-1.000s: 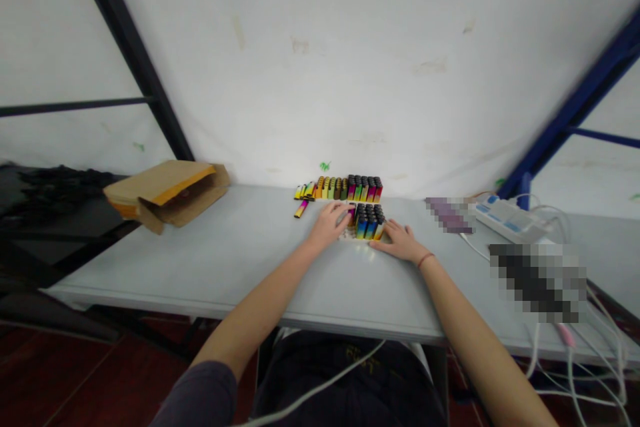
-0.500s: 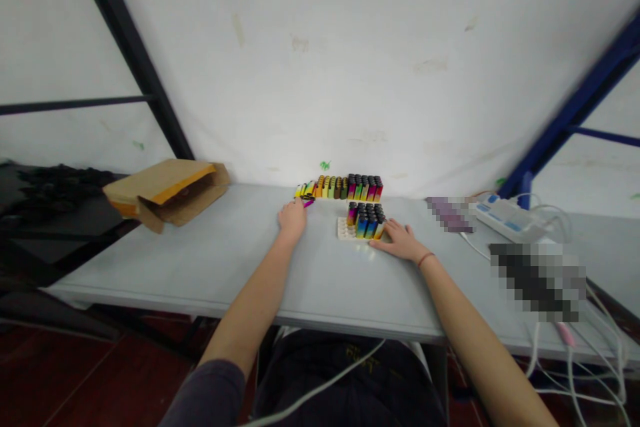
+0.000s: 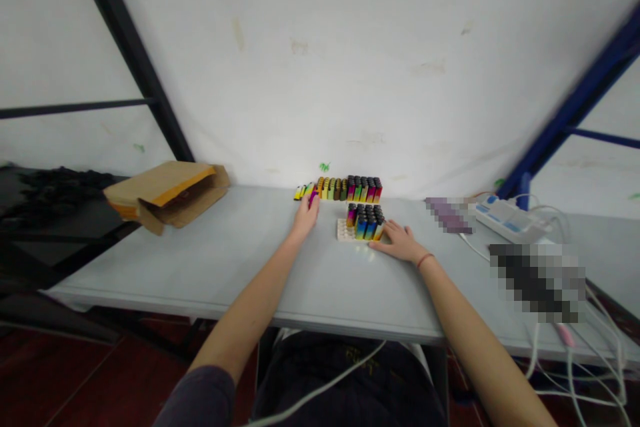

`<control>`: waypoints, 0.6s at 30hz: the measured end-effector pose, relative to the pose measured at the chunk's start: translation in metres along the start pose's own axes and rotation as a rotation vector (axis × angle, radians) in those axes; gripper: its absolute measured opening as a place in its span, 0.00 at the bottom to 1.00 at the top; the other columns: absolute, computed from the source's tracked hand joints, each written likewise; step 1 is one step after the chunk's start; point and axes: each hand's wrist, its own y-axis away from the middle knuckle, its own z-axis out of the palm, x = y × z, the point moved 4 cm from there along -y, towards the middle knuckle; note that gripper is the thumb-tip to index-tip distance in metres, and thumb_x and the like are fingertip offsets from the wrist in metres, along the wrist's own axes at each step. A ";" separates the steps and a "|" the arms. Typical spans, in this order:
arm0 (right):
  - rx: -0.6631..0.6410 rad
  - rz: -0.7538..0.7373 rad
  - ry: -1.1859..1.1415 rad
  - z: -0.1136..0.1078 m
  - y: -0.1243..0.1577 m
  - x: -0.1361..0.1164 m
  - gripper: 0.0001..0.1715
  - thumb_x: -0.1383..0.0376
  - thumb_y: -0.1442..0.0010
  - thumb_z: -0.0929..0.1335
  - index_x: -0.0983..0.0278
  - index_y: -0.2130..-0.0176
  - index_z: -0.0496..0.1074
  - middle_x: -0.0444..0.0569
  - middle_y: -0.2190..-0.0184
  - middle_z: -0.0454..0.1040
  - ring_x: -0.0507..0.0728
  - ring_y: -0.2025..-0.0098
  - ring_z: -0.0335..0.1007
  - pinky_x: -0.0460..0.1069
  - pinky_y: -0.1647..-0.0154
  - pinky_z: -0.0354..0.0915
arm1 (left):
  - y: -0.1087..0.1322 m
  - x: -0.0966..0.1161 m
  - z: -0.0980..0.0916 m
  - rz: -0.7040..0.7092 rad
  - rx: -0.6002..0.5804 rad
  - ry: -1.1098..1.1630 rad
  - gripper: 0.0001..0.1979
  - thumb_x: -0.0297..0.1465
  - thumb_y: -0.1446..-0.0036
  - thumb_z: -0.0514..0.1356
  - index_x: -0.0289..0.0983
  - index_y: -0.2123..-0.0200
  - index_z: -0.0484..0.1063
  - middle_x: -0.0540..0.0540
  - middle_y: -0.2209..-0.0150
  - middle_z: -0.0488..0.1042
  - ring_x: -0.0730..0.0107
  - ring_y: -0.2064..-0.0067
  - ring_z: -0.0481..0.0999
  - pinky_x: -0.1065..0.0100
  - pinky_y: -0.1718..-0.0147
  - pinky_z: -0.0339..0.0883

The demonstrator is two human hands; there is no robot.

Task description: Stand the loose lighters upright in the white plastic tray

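Note:
Between the fingers of my left hand point(image 3: 305, 215) is a purple lighter point(image 3: 313, 198), held just in front of the loose lighters by the wall. My right hand point(image 3: 399, 241) rests on the table with thumb and fingers apart, touching the right end of a white tray point(image 3: 345, 232). Several upright lighters point(image 3: 369, 223) with black tops fill the tray's middle and right; holes show at its left. Behind it stands a block of multicoloured lighters point(image 3: 365, 189). Left of that block is a row of yellow and dark lighters point(image 3: 332, 189).
An open cardboard box point(image 3: 163, 190) lies at the table's left. On the right are a purple blurred-out object point(image 3: 449, 215), a white power strip point(image 3: 510, 219), a dark pixelated object point(image 3: 533, 280) and white cables. The wall point(image 3: 320, 80) bounds the table's back.
My left hand has moved slightly right and now has the purple lighter raised between its fingers. My right hand and the tray have stayed in place.

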 end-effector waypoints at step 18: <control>0.004 0.002 0.005 0.000 0.000 0.000 0.37 0.40 0.36 0.64 0.60 0.39 0.69 0.60 0.30 0.60 0.75 0.27 0.48 0.77 0.31 0.45 | 0.029 0.043 0.000 0.140 -0.058 -0.316 0.15 0.40 0.40 0.58 0.38 0.75 0.70 0.51 0.76 0.71 0.69 0.70 0.69 0.70 0.67 0.59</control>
